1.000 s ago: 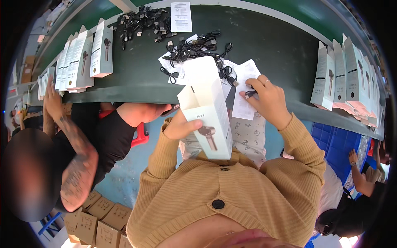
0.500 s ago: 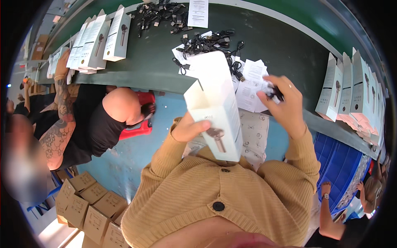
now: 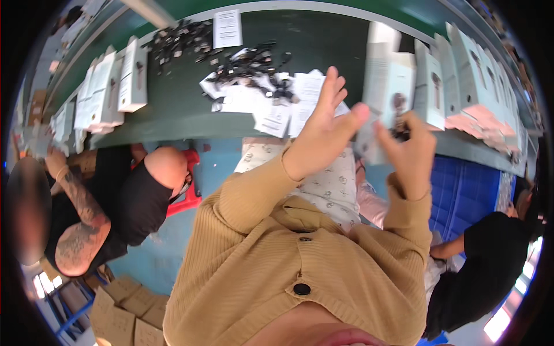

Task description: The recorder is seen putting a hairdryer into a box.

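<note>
My left hand is open above the near edge of the dark green bench, fingers stretched and holding nothing. Right of it a white cardboard box with a picture of a device on its front stands upright, top flap raised, smeared by motion. In front of that box's lower part, my right hand pinches a small black cable, partly hidden by the fingers. Whether these fingers also touch the box, I cannot tell. Printed paper sheets and a pile of black cables lie left of my hands.
Rows of similar white boxes stand on the right and left of the bench. Another cable heap lies farther back. Co-workers sit left and right. Blue crates stand below on the right; brown cartons are stacked lower left.
The white box has moved from my left hand over to the right, and the left hand has let go of it and opened. My view has shifted rightward.
</note>
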Available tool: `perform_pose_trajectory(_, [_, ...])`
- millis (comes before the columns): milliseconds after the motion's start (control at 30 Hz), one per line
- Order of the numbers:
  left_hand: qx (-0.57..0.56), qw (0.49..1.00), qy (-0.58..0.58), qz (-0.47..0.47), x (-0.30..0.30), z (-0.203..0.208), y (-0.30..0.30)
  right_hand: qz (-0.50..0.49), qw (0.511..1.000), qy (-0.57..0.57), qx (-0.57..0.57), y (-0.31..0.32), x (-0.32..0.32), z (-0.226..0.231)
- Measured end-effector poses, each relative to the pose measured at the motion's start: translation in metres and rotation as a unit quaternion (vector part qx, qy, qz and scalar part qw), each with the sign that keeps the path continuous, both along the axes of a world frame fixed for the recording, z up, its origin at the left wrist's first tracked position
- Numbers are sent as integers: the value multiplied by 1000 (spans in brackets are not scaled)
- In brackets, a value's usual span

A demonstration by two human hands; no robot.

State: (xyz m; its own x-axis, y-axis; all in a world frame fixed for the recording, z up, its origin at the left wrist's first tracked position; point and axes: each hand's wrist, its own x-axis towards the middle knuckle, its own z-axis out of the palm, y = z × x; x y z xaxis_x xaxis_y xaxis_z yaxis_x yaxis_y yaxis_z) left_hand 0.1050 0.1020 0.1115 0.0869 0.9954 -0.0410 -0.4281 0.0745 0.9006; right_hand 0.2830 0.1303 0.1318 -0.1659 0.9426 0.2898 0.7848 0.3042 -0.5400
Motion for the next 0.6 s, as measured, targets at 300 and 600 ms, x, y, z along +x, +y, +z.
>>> perform_pose_trajectory(300, [27,883,349,313,-169,-16,-48,19,979,-53,196,22,-2,5])
perform_pose_trajectory(600, [-6,481,750,454,-348,-21,-23,328,942,-21,72,40,-120,30])
